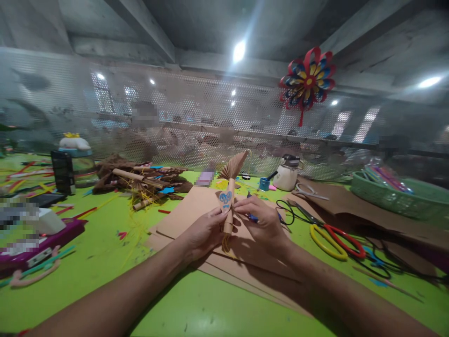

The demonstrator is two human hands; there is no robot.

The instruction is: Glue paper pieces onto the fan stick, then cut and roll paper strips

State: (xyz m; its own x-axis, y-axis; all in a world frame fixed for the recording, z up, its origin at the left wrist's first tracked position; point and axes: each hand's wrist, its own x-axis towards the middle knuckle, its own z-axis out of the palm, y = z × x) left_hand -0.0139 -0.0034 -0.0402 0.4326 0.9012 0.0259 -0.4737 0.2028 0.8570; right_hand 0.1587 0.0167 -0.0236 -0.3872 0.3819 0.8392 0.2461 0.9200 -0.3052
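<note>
Both hands hold up a brown paper craft figure [229, 199] above a stack of brown cardboard sheets [196, 213]. The figure is a rolled paper stick with a pleated fan top and a small blue heart-shaped piece on its front. My left hand [205, 231] grips the lower stick with closed fingers. My right hand [261, 220] pinches the stick beside the blue piece and also seems to hold a small blue thing against its palm.
Scissors with red and yellow handles [333, 236] lie right of my hands, black ones [289, 210] beyond. A green basket [400, 194] stands far right. A pile of brown paper crafts [140, 180], a white glue pot [286, 173] and a purple case [38, 241] sit around on the green table [101, 252].
</note>
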